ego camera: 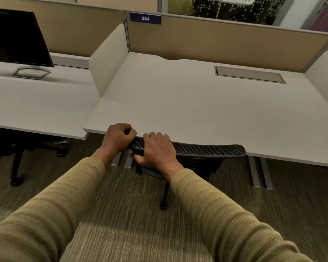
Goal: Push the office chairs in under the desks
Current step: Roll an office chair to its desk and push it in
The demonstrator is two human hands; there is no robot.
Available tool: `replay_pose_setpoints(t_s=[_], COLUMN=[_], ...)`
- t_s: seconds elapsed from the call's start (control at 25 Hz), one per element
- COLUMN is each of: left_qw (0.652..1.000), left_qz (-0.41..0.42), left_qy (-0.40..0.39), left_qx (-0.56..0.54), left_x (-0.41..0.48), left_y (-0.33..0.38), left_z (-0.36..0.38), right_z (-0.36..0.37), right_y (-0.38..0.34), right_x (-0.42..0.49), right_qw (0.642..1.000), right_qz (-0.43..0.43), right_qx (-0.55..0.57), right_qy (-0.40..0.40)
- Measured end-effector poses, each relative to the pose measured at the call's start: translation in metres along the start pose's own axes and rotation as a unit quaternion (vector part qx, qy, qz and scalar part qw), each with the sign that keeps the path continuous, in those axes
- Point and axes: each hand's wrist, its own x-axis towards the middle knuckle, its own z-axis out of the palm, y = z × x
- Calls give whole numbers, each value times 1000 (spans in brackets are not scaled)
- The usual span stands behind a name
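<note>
A black mesh office chair point(206, 149) stands in front of me with its backrest top right against the front edge of the pale desk point(197, 103); its seat is hidden under the desktop and one caster shows below. My right hand point(157, 151) grips the left end of the backrest top. My left hand point(119, 138) is curled into a fist at the backrest's left corner, touching the desk edge. A second black chair point(17, 154) sits tucked under the neighbouring desk point(36, 103) on the left.
A dark monitor point(17, 38) stands on the left desk. Beige partition panels point(216, 40) run behind and between the desks, one carrying a blue "384" label point(145, 18). Grey desk legs point(259, 173) stand on striped carpet.
</note>
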Motion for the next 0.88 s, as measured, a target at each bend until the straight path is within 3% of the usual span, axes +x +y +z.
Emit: replay_pose_setpoints(t_s=[0.48, 0.72, 0.88], left_qw=[999, 987, 979], left_qz=[13, 125, 139], left_qy=[-23, -88, -134], left_qx=[-47, -48, -66], left_x=[-18, -27, -25], left_y=[-9, -14, -49], left_z=[-2, -19, -42], right_z=[2, -14, -12], right_y=[-11, -41, -102], right_x=[-9, 2, 31], right_qw=[999, 989, 986], right_qz=[21, 129, 166], right_qx=[-33, -19, -6], right_qy=[-32, -72, -24])
